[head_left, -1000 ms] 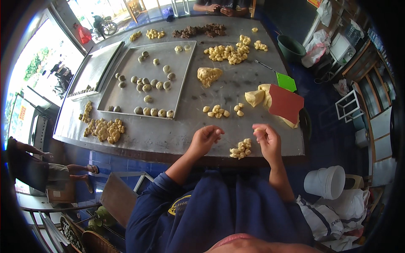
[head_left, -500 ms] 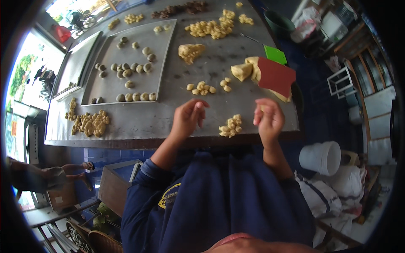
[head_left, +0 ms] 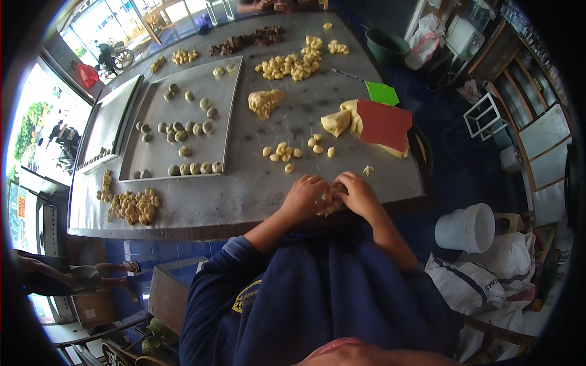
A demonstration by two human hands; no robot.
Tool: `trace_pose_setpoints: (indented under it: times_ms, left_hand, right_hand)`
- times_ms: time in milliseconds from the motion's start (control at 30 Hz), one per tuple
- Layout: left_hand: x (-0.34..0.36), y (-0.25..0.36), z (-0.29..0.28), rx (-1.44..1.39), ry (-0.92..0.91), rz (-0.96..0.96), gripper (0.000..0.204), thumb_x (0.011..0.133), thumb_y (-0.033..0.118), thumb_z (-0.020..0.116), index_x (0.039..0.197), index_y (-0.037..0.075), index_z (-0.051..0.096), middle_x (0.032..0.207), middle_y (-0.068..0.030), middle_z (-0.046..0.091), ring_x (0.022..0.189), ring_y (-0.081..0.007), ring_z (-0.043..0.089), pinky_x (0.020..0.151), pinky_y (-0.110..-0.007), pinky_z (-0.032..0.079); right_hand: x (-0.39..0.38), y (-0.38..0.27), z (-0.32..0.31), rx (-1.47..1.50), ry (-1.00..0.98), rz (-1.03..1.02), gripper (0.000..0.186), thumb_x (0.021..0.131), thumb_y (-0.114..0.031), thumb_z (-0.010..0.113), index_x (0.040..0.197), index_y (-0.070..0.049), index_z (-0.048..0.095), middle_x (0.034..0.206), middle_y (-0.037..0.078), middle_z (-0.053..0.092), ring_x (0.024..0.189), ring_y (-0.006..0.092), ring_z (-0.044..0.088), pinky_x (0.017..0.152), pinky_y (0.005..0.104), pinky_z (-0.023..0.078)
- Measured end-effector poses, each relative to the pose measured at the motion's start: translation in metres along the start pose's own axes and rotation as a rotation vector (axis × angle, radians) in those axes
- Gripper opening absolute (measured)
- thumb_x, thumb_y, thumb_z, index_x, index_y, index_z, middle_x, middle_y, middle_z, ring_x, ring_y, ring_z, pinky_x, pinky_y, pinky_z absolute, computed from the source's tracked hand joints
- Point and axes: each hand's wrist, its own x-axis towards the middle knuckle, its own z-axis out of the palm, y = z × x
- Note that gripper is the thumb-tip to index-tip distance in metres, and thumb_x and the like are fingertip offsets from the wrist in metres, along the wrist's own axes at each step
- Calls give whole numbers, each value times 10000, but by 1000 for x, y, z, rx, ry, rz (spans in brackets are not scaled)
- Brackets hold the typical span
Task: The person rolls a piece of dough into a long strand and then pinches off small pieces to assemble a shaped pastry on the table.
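Observation:
Close together at the table's near edge, my left hand and my right hand bend over a small heap of pale dough pieces, partly hiding it. The fingers of both are curled in on dough at the heap; exactly what each pinches is partly covered. A small dough scrap lies just beyond my right hand. Farther in are several small dough balls, with one single ball to their right. A larger dough lump sits beside a dough mass under a red sheet.
A metal tray with darker round balls lies left of centre, beside another tray. Dough balls are piled at the near left. A green scraper, rough dough and brown filling lie farther back. Another person's hands show beyond.
My hands have come from apart to together over the dough heap. Single dough balls now lie nearer me by the clusters, and a scrap lies apart from the heap. The whole view has shifted.

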Motion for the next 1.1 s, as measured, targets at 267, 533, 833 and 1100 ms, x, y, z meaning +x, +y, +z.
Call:
trace_pose_setpoints:
  times_ms: [267, 533, 833, 1100]
  left_hand:
    - [-2, 1, -8, -333, 181, -229, 232, 818, 120, 754, 1022, 31, 687, 884, -92, 680, 784, -227, 678, 699, -354, 533]
    - [-11, -3, -34, -760, 267, -476, 148, 961, 99, 608, 1038, 13, 700, 839, -53, 696, 704, -112, 677, 620, -260, 528]
    - [-28, -11, -46, -496, 281, -378, 155, 970, 60, 576, 1097, 24, 658, 831, -35, 649, 709, -106, 633, 635, -256, 501]
    - [-31, -6, -47, -807, 339, -331, 230, 971, 14, 541, 1184, -2, 627, 937, -86, 677, 886, -174, 712, 661, -282, 552]
  right_hand:
    - [0, -5, 4, 84, 286, -158, 211, 802, -9, 711, 1010, -39, 683, 961, 142, 670, 954, 334, 633, 804, 400, 507]
    - [4, -11, 1, 233, 323, -21, 137, 911, -74, 657, 1029, -17, 697, 925, 143, 703, 800, 254, 688, 719, 334, 524]
    - [5, -17, 3, 355, 338, 33, 143, 939, -90, 657, 1051, -14, 702, 891, 99, 721, 775, 169, 682, 713, 289, 528]
    - [4, -18, 4, 450, 284, 75, 168, 956, -99, 649, 1078, 5, 699, 892, 71, 720, 802, 106, 663, 738, 255, 524]
